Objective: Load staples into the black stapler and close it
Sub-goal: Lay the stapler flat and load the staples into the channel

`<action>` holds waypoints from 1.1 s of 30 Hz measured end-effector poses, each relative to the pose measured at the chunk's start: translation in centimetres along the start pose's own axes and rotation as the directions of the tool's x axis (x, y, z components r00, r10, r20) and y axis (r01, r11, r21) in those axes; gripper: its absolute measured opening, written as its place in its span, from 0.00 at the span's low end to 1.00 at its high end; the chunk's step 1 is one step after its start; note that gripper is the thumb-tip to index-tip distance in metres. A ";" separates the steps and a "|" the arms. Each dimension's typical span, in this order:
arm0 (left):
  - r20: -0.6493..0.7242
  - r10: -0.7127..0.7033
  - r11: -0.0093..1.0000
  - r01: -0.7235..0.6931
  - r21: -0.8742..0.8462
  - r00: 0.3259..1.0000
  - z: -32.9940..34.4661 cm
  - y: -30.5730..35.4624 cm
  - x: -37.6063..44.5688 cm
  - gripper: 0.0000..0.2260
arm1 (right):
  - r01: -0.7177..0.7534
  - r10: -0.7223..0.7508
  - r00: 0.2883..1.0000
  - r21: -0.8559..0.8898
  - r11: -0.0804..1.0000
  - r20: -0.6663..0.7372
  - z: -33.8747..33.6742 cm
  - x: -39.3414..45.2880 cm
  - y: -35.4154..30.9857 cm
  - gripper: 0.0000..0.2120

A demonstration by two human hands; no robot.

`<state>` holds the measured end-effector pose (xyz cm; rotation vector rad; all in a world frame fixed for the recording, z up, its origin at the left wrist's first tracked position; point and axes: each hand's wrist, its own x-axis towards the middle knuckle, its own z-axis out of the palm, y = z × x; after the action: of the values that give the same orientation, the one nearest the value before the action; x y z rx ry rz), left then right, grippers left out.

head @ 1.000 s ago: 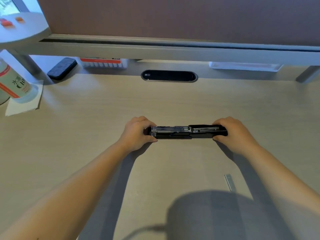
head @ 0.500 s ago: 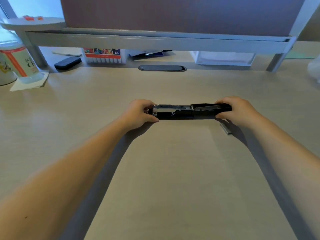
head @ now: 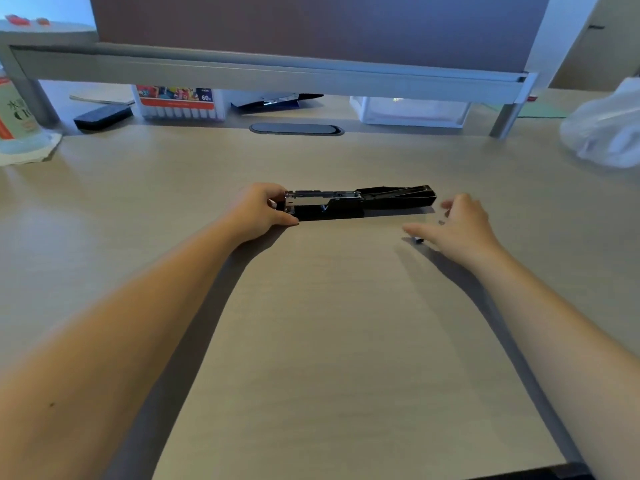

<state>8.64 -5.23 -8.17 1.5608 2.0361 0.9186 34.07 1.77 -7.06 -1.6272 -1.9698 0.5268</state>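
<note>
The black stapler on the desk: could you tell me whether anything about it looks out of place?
The black stapler lies folded fully open, flat on the desk, as loading needs. The left hand holds its metal end; the right hand hovers nearby. Nothing looks damaged.

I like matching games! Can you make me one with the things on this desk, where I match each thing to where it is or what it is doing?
Things:
1. black stapler
2. left hand
3. right hand
4. crumpled white plastic bag

Places or states:
A. lying at the desk's far right edge
B. spread open, reaching down beside the stapler, not touching it
C. folded out flat in the middle of the desk
D. holding the stapler's metal end

Right pairs: 1-C, 2-D, 3-B, 4-A
</note>
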 end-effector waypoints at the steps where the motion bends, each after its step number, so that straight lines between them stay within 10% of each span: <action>1: -0.001 0.003 1.000 -0.003 0.007 1.000 0.2 0.1 0.1 0.09 | 0.001 -0.001 1.000 -0.030 1.000 0.016 0.1 -0.5 0.1 0.31; 5: -0.006 0.006 1.000 -0.006 0.021 1.000 0.6 0.5 0.4 0.09 | 0.121 -0.116 0.992 -0.177 0.977 0.040 1.1 -1.0 0.0 0.20; 10: 0.015 0.007 1.000 -0.007 -0.001 1.000 0.5 0.9 0.4 0.10 | 0.236 -0.238 0.969 0.046 0.971 0.068 1.3 -1.3 -0.2 0.08; 19: -0.002 0.080 0.997 -0.080 0.002 0.997 0.5 1.0 0.5 0.13 | 0.396 -0.405 0.914 0.304 0.867 -0.034 1.6 -0.6 -3.5 0.07; 33: 0.043 0.132 0.991 -0.133 0.025 0.990 -0.4 0.0 0.6 0.12 | 0.502 -0.533 0.839 0.221 0.836 0.112 5.8 1.5 -8.9 0.10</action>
<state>8.19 -4.76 -7.83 1.7330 1.9435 0.9010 23.41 1.64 -6.03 -0.8929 -2.2927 0.6176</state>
